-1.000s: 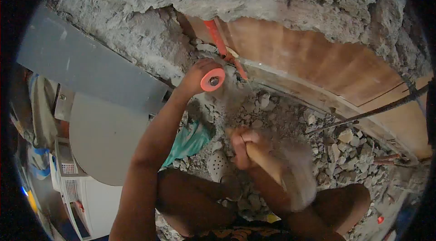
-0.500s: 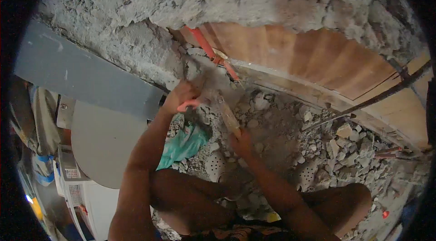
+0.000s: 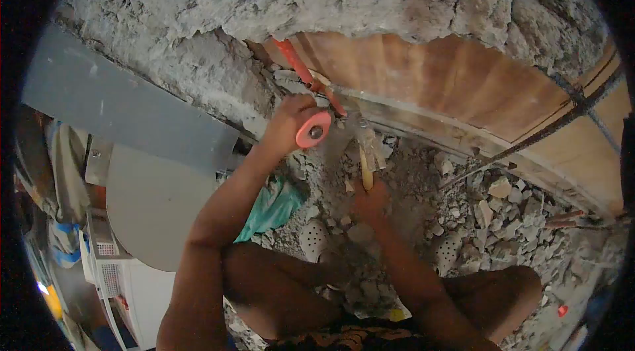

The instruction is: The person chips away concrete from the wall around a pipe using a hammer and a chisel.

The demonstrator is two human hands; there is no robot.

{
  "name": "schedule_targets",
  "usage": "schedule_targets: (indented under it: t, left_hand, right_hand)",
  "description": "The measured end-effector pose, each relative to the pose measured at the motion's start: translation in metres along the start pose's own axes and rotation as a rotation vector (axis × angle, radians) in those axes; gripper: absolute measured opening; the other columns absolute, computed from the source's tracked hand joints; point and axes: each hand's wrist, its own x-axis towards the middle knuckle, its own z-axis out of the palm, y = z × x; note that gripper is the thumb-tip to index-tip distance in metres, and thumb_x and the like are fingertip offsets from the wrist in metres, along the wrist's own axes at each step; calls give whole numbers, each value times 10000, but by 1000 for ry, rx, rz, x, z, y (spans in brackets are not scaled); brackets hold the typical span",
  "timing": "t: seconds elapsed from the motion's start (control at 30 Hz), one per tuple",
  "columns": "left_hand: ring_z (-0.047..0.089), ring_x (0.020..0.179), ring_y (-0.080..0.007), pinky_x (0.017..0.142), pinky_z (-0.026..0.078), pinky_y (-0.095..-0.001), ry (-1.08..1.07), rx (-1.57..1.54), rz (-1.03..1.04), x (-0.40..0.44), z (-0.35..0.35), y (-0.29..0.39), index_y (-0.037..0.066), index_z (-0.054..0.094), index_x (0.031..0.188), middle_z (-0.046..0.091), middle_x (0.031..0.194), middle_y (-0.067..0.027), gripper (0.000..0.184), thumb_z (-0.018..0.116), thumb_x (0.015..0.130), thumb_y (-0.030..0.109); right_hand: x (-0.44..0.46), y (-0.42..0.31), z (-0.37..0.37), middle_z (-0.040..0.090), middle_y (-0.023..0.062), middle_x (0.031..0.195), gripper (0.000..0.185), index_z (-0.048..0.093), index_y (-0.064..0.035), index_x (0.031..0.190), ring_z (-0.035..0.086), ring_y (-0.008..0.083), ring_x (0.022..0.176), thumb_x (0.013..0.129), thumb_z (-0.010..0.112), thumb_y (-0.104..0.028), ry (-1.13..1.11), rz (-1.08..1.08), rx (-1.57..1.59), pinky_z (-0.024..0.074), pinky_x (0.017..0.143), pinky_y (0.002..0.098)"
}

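Okay: left hand (image 3: 284, 125) holds pink-disc chisel (image 3: 313, 129); right hand (image 3: 370, 203), wood-handled hammer (image 3: 366, 169).

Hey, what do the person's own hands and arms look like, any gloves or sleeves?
The left hand and right hand are ungloved. No sleeve, watch or bracelet shows on the left forearm or right forearm. Whether there are rings is too unclear to tell.

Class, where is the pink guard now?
In the head view, the pink guard is near centre, at the right edge of the left hand, below the orange pipe.
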Motion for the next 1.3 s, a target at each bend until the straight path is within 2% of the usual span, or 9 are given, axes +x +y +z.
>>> schedule_targets:
  t: [0.37,0.47,0.6,0.67,0.8,0.9,1.0,1.13,1.3]
  left_hand:
    - [629,861,-317,735,520,-410,112,13,-62,28,14,-27,66,666,980,654,996,-117,358,740,638,139]
    - [631,871,-315,752,524,-405,16,30,-93,34,10,-26,68,666,984,663,950,-119,353,731,643,132]
    - [631,870,-315,752,528,-403,74,58,-40,41,2,-12,66,669,957,667,912,-122,323,726,643,120]
    - [631,869,-314,747,529,-402,64,56,1,35,7,-23,65,672,944,666,916,-124,310,725,642,117]
    - [629,880,-320,748,522,-401,64,-26,-117,16,24,-65,73,678,941,660,932,-136,292,728,657,120]
    - [628,891,-320,748,515,-403,67,3,-171,15,15,-48,74,679,952,658,947,-134,303,739,658,124]
    - [626,896,-312,754,507,-404,152,-13,-94,20,-2,-19,76,679,958,654,961,-119,322,750,648,127]
    - [618,920,-293,786,492,-403,164,43,60,16,-10,-6,88,680,975,639,1008,-99,359,756,628,132]
    - [588,975,-294,825,481,-400,129,53,-22,21,-23,1,104,678,1011,626,1027,-89,404,763,619,152]
  right_hand:
    - [9,-75,-27,571,65,652,167,593,1,824,538,154,552,848,633,-160,-9,-13,223,439,506,327]
    - [-1,-92,-18,517,36,686,80,532,-47,854,512,154,559,831,597,-87,81,-181,825,453,517,319]
    - [4,-82,13,588,62,661,115,594,-50,786,558,161,599,836,641,-142,200,-574,616,453,545,348]
    - [0,-56,32,603,78,672,131,596,-30,762,576,180,610,821,628,-143,-271,153,250,469,568,393]
    - [-5,-44,37,604,71,678,134,596,-10,771,581,174,620,815,633,-131,-131,192,281,473,577,377]
    - [3,-76,17,548,35,721,110,520,-31,944,525,103,594,858,546,32,8,-182,616,446,514,279]
    - [9,-87,0,523,49,704,149,445,-24,977,498,110,577,867,477,71,77,-317,677,424,499,280]
    - [2,-83,-13,518,44,697,128,447,-21,973,495,106,566,876,492,49,-35,-213,761,422,497,287]
    - [-7,-83,-21,545,51,706,116,463,-4,975,486,90,542,890,540,-10,-126,-102,458,422,496,271]
